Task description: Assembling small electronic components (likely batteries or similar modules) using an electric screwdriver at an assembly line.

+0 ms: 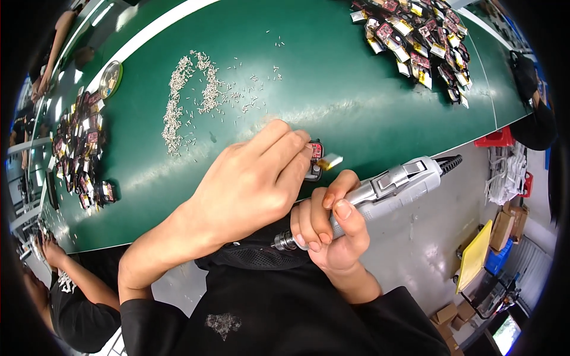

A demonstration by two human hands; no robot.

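Bare hands, left hand (252, 184) and right hand (332, 228), no gloves, no rings, no watch. Short trimmed nails on the right fingers (343, 209). Forearms uncovered, with black sleeves (148, 323) pushed up near the elbows. Black shirt (279, 314) over the chest, with a small faded grey print (223, 323) and a strip of black mesh fabric (255, 256) higher up.

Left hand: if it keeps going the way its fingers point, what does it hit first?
The left hand points right along the table edge; its fingers already touch the small red-and-black part. Just beyond lies the yellow tab. Depth unclear.
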